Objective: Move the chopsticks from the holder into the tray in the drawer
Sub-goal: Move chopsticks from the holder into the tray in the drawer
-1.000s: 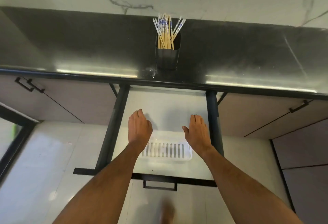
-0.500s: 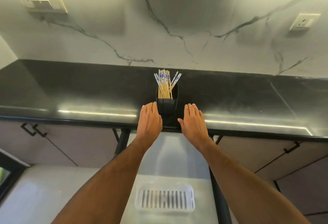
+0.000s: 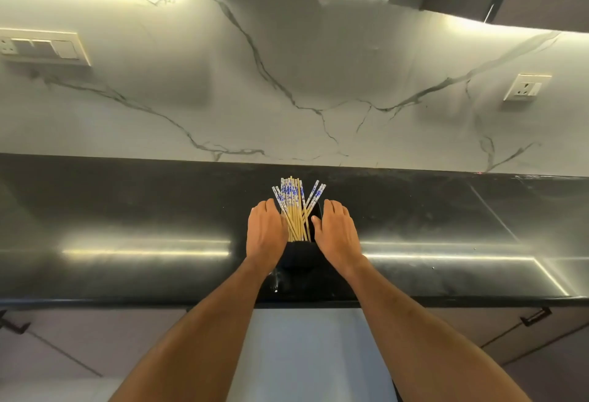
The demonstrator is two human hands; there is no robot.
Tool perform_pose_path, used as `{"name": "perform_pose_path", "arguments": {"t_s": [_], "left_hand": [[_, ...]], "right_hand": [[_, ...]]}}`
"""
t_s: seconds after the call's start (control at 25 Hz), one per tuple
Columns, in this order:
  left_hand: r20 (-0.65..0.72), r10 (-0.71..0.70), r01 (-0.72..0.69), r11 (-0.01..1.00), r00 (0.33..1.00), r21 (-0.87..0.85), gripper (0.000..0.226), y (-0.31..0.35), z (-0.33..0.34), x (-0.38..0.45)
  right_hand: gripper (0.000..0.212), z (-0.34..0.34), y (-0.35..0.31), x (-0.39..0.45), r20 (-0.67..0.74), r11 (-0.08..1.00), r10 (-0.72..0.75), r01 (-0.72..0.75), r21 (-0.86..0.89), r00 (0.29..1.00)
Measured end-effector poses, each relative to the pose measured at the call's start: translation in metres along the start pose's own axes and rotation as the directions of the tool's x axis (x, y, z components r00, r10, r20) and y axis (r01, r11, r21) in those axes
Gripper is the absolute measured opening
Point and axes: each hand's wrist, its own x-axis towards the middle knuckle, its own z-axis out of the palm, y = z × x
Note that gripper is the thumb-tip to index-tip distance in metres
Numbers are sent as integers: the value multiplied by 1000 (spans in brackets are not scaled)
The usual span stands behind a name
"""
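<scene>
A black holder point(image 3: 298, 253) stands on the black countertop point(image 3: 127, 210), filled with several wooden chopsticks point(image 3: 294, 207) whose tops are white with blue patterns. My left hand point(image 3: 266, 229) is at the holder's left side, fingers extended along it. My right hand point(image 3: 336, 231) is at its right side, thumb near the chopsticks. Both hands flank the holder's top; whether they touch it is unclear. The open drawer point(image 3: 306, 354) shows as a pale surface below the counter edge, between my forearms. The tray is out of view.
A marble backsplash point(image 3: 287, 83) rises behind the counter, with a switch plate point(image 3: 41, 48) at left and a socket point(image 3: 526, 87) at right. Dark upper cabinets hang overhead. Cabinet doors with black handles point(image 3: 535, 317) flank the drawer.
Both hands rose from over the tray in the drawer to the counter and now sit on either side of the holder's top. The view tilted up, and the tray left the frame.
</scene>
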Motion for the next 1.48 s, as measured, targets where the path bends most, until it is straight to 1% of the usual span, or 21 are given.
{"name": "perform_pose_path", "arguments": {"t_s": [0.12, 0.2, 0.28, 0.4, 0.48, 0.56, 0.64, 0.68, 0.72, 0.8, 0.84, 0.96, 1.08, 1.28, 1.36, 1.48], "left_hand": [[23, -71, 73, 996, 997, -50, 17, -6, 14, 20], [37, -108, 110, 992, 993, -63, 19, -10, 24, 34], [46, -160, 163, 983, 986, -83, 22, -13, 34, 47], [62, -224, 230, 966, 973, -116, 22, -16, 45, 64], [90, -276, 287, 945, 957, -159, 19, -17, 52, 75], [110, -309, 324, 930, 945, -175, 17, -18, 57, 82], [116, -315, 332, 927, 942, -175, 23, -19, 61, 86], [120, -313, 331, 926, 942, -183, 26, -19, 62, 86], [119, -310, 329, 924, 943, -194, 27, -18, 62, 85], [98, -314, 328, 922, 944, -206, 28, -18, 63, 84], [78, -323, 332, 920, 943, -209, 29, -18, 62, 83], [2, -361, 351, 906, 932, -236, 35, -14, 56, 80], [-27, -362, 334, 885, 932, -324, 33, -4, 47, 79], [-55, -340, 273, 830, 939, -486, 34, 19, 28, 80], [-55, -307, 229, 805, 950, -548, 31, 29, 18, 80], [-71, -234, 145, 783, 970, -604, 28, 45, 1, 79]], "right_hand": [[18, 12, 3, 23, 8, 996, 46, -46, 72, 999], [20, 22, 8, 41, 23, 992, 69, -71, 108, 997], [32, 33, 13, 57, 39, 984, 96, -101, 145, 995], [59, 50, 18, 77, 69, 963, 170, -181, 200, 983], [72, 61, 20, 90, 102, 918, 258, -276, 285, 961], [78, 72, 22, 103, 135, 833, 359, -383, 400, 923], [75, 79, 24, 116, 186, 712, 453, -479, 514, 872], [67, 82, 25, 120, 196, 669, 484, -505, 545, 853], [54, 86, 26, 124, 183, 656, 505, -513, 554, 843], [22, 91, 29, 127, 138, 650, 530, -506, 567, 837], [13, 91, 29, 126, 136, 631, 529, -496, 597, 837], [18, 83, 29, 125, 126, 578, 524, -460, 674, 842], [18, 68, 26, 128, 90, 548, 515, -409, 730, 852], [18, 25, 11, 127, -81, 620, 412, -214, 755, 908], [19, 5, 1, 125, -153, 664, 342, -123, 738, 927], [20, -27, -14, 123, -215, 718, 230, -16, 696, 949]]}}
